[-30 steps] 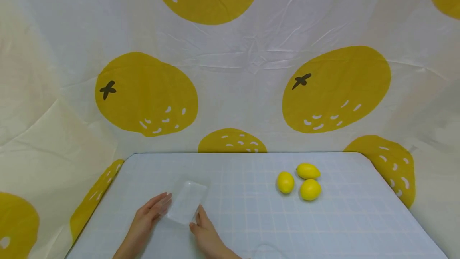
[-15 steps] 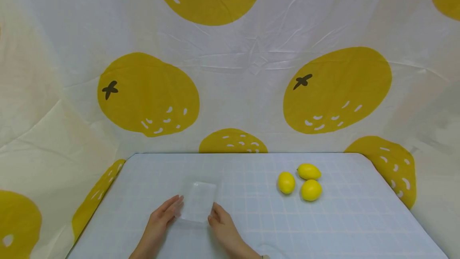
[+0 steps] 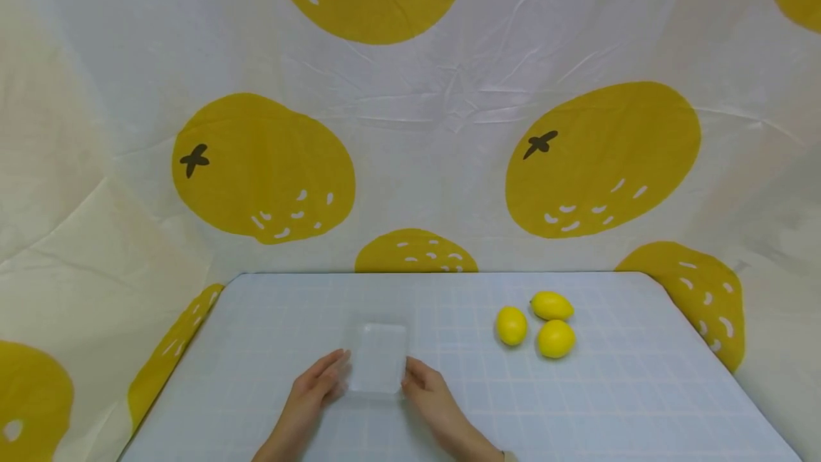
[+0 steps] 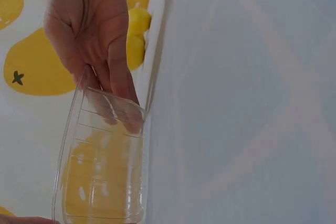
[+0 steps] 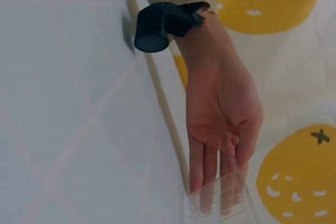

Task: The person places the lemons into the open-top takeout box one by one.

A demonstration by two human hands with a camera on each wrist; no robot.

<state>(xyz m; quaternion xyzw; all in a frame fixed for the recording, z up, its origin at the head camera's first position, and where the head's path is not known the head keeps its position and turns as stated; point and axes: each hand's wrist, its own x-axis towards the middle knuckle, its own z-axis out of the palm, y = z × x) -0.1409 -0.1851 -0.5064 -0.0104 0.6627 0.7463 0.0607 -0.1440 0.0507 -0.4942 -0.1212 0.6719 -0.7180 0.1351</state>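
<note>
A clear, shallow plastic container (image 3: pixel 378 358) is at the middle front of the table, between my two hands. My left hand (image 3: pixel 314 391) holds its left side, with the thumb at the rim. On the opposite side, my right hand (image 3: pixel 432 398) pinches the edge between thumb and fingers. Through the clear wall of the container (image 4: pixel 105 156), right-hand fingertips show in the left wrist view. The right wrist view has my left hand (image 5: pixel 223 98) with its fingers against the container's wall (image 5: pixel 220 205). Nothing is visible inside the container.
Three yellow lemons lie grouped at the back right: one lemon (image 3: pixel 511 326) on the left, another lemon (image 3: pixel 551 306) behind, a third lemon (image 3: pixel 556 339) in front. A pale blue checked cloth (image 3: pixel 616 391) covers the table. A fruit-print curtain (image 3: pixel 430 162) surrounds its back and sides.
Both hands have moved right together with the container, from left of centre toward the middle. The container has turned from slanted to nearly straight. The lemons stay in place.
</note>
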